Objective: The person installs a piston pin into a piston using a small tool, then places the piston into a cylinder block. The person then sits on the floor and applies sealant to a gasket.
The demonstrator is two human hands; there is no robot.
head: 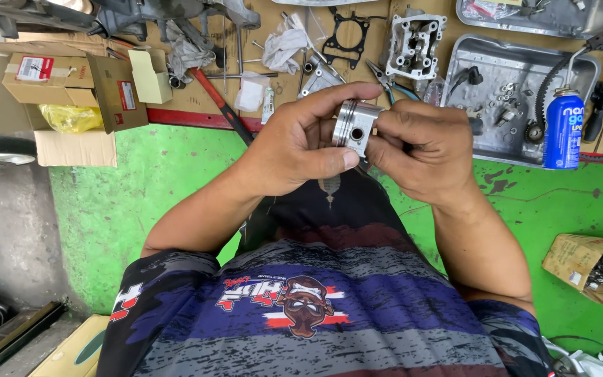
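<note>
- Head view: both hands hold a piston (354, 126) up over the person's lap, above the green floor (162, 188).
- Left hand (300, 143): fingers curled over the top of the piston, thumb pressed against its near side. Closed on it.
- Right hand (423, 150): fingers bunched on the piston's right side, also closed on it; fingertips partly hide the skirt.
- Piston: short bright metal cylinder, machined ring grooves round the crown, round pin hole in the side.
- Beyond the hands, a brown cardboard sheet (287, 91) on the floor carries parts: cast grey cylinder head (413, 45), black gasket (348, 31), pliers (389, 80), white rags (284, 42).
- Right: dented metal tray (469, 56) with small nuts and washers; blue spray can (564, 129) upright at its edge.
- Left: open cardboard boxes (71, 80), yellow bag (71, 117).
- Bottom right: small box (587, 265) of hardware.
</note>
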